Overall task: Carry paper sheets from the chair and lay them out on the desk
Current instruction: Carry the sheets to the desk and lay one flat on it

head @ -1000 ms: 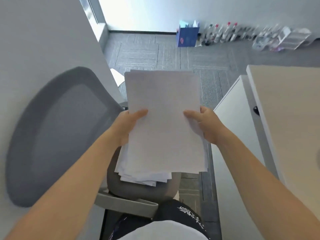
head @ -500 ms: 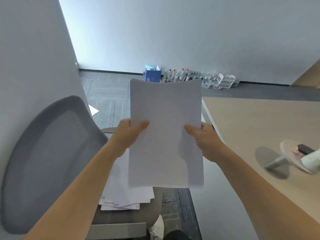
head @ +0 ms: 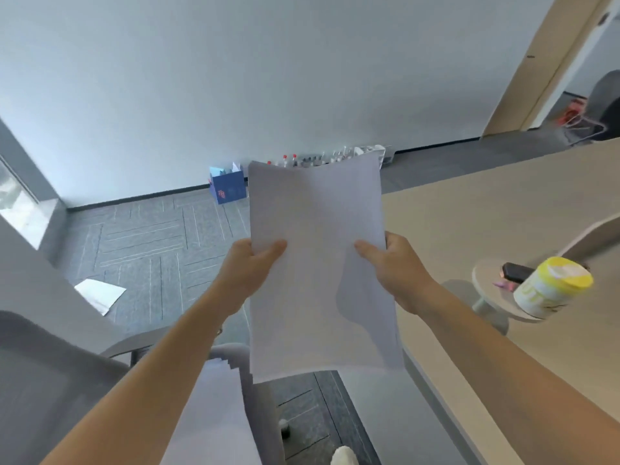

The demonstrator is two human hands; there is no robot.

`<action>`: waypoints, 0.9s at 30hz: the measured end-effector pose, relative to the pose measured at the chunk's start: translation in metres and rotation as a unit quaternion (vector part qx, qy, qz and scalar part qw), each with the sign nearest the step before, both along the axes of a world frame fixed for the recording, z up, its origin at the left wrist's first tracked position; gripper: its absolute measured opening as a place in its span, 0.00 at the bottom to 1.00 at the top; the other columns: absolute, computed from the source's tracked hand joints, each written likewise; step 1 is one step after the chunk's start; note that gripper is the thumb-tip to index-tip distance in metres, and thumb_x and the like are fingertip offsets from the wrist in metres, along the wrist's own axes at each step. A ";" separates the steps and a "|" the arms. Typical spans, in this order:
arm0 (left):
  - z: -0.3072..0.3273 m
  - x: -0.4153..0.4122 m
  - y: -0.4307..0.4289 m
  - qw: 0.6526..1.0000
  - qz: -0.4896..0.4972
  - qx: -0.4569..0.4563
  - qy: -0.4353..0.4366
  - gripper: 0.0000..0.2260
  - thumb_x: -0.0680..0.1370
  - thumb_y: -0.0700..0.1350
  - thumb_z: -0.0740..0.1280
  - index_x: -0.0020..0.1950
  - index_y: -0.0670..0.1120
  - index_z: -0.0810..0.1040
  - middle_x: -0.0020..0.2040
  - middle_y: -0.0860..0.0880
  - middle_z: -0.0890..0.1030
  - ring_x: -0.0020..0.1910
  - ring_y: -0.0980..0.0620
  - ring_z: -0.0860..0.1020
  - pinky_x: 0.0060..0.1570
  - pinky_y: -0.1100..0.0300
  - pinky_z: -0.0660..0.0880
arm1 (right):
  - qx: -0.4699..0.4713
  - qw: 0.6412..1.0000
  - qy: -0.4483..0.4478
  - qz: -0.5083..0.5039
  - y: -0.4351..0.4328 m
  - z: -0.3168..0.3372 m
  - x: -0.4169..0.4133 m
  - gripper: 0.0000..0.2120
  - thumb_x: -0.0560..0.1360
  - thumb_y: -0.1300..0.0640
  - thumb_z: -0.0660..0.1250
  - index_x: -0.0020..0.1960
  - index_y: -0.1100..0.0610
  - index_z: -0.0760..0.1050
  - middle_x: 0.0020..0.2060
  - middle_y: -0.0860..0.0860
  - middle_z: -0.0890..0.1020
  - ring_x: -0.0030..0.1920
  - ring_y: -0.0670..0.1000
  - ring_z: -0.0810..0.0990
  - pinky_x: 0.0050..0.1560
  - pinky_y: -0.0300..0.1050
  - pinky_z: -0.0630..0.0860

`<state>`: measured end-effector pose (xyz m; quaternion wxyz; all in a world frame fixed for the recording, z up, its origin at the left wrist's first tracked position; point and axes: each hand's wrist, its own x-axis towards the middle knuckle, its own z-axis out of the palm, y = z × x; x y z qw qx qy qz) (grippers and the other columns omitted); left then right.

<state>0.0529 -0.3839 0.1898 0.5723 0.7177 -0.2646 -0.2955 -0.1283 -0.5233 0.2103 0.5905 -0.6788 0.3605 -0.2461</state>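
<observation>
While a stack (head: 214,411) lies on the chair (head: 50,380), both hands, left (head: 250,266) and right (head: 394,268), pinch a paper sheet (head: 318,263) beside the counter (head: 486,223)

Cool, even daylight comes from the window (head: 16,209) at the left edge of the frame. My right hand (head: 396,270) throws a soft shadow on the sheet (head: 315,223) I hold. The wide lens bends the worktop (head: 469,223) edge and door frame (head: 536,72); the lower frame is blurred.

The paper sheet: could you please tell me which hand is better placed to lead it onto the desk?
Probably the right hand: it grips the paper sheet on the edge nearest the desk, while the left hand holds the far edge.
</observation>
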 end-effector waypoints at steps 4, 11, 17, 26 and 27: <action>0.014 0.011 -0.087 0.999 -0.015 0.021 -0.022 0.08 0.79 0.48 0.70 0.49 0.44 0.83 0.41 0.48 0.85 0.39 0.51 0.84 0.37 0.60 0.78 | -0.001 1.000 -0.011 -0.020 -0.077 0.004 0.005 0.05 0.80 0.58 0.65 0.49 0.53 0.80 0.47 0.52 0.86 0.48 0.54 0.85 0.49 0.50 0.81; 0.020 0.039 -0.188 0.999 -0.018 0.024 -0.037 0.06 0.77 0.47 0.72 0.46 0.45 0.84 0.35 0.52 0.85 0.32 0.56 0.83 0.29 0.66 0.74 | 0.017 0.999 -0.019 -0.020 -0.182 -0.006 0.039 0.05 0.79 0.58 0.68 0.47 0.48 0.79 0.44 0.45 0.85 0.46 0.47 0.84 0.48 0.44 0.80; 0.006 0.129 -0.237 0.999 0.012 0.013 -0.043 0.03 0.77 0.46 0.72 0.44 0.49 0.84 0.34 0.55 0.85 0.32 0.58 0.82 0.31 0.66 0.74 | 0.030 1.000 -0.001 -0.008 -0.243 -0.019 0.135 0.06 0.78 0.59 0.68 0.47 0.49 0.79 0.45 0.47 0.85 0.45 0.49 0.84 0.48 0.46 0.80; -0.041 0.342 -0.328 0.999 0.037 -0.024 0.012 0.02 0.77 0.43 0.73 0.44 0.49 0.84 0.39 0.52 0.86 0.40 0.52 0.85 0.44 0.56 0.81 | 0.024 0.999 0.036 -0.013 -0.342 -0.049 0.356 0.03 0.77 0.59 0.69 0.49 0.54 0.81 0.45 0.51 0.86 0.48 0.55 0.85 0.54 0.58 0.81; -0.038 0.363 -0.338 0.999 0.033 -0.019 0.013 0.02 0.77 0.43 0.73 0.44 0.49 0.84 0.39 0.53 0.86 0.40 0.53 0.85 0.43 0.58 0.81 | 0.032 0.999 0.040 -0.020 -0.352 -0.046 0.378 0.04 0.77 0.58 0.69 0.50 0.55 0.81 0.46 0.53 0.86 0.48 0.56 0.85 0.54 0.60 0.81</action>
